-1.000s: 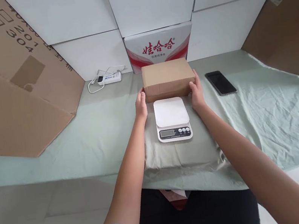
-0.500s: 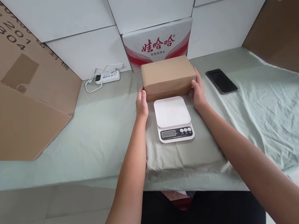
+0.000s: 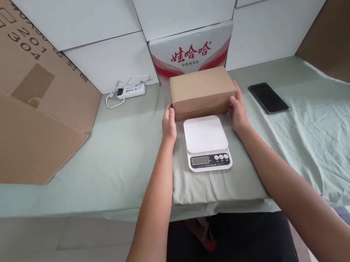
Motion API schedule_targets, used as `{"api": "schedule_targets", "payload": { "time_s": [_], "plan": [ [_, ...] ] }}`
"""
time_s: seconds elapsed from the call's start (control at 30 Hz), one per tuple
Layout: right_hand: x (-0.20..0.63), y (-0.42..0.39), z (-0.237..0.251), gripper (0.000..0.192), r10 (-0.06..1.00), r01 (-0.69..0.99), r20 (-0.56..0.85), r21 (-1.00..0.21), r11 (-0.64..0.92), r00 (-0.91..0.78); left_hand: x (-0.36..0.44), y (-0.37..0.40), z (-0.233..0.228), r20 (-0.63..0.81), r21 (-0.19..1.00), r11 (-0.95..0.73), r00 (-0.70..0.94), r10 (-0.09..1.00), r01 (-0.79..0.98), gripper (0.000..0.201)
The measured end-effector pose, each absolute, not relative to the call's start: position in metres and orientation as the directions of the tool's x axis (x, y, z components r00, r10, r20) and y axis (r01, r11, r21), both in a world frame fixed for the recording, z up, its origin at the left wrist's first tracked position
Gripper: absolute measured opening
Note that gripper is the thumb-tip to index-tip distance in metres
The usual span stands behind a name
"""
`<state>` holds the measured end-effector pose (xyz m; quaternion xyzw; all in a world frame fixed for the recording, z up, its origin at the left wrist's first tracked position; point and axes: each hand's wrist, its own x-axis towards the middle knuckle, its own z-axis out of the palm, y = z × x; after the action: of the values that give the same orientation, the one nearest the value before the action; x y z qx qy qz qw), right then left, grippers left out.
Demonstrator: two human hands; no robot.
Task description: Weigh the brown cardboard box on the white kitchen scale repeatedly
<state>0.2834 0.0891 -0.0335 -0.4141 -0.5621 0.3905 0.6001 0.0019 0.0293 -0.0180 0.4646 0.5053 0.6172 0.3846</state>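
Observation:
A brown cardboard box (image 3: 201, 84) sits between my hands, just behind the kitchen scale. My left hand (image 3: 169, 125) is closed on its left end, thumb at the front corner. At the right end my right hand (image 3: 237, 109) grips it, thumb on the front face and fingers along the side. The white kitchen scale (image 3: 205, 135) lies in front of the box with a bare platform, and its dark display panel faces me. No digits show on the display. The fingertips behind the box ends are partly hidden.
A black phone (image 3: 269, 98) lies right of the box. A white power strip (image 3: 131, 90) with a cable lies at the back left. Large cartons stand left (image 3: 42, 122) and right (image 3: 340, 36). A red-and-white printed carton (image 3: 193, 52) stands behind, on the green cloth (image 3: 132, 156).
The view has shifted slightly, so everything sits a little further right and lower. Both hands keep their hold on the box, which has not clearly moved relative to the scale.

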Motion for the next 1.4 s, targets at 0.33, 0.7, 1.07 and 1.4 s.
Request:
{"api": "schedule_targets", "payload": {
  "time_s": [0.33, 0.7, 1.07, 1.4],
  "plan": [
    [0.278, 0.087, -0.029, 0.094, 0.922, -0.012, 0.381, -0.924, 0.383, 0.062, 0.001, 0.029, -0.018, 0.208, 0.977, -0.214, -0.266, 0.941, 0.007, 0.087],
    [0.28, 0.09, -0.031, 0.105, 0.919, 0.047, 0.39, -0.92, 0.388, 0.052, -0.001, 0.028, -0.02, 0.227, 0.973, -0.232, -0.263, 0.938, 0.012, 0.087],
    [0.277, 0.082, -0.023, 0.104, 0.914, 0.051, 0.403, -0.915, 0.4, 0.056, 0.001, 0.027, -0.017, 0.212, 0.976, -0.216, -0.277, 0.937, 0.017, 0.086],
    [0.282, 0.09, -0.032, 0.107, 0.904, 0.08, 0.428, -0.902, 0.425, 0.018, 0.0, 0.025, -0.016, 0.228, 0.973, -0.229, -0.271, 0.935, 0.029, 0.083]
  ]
}}
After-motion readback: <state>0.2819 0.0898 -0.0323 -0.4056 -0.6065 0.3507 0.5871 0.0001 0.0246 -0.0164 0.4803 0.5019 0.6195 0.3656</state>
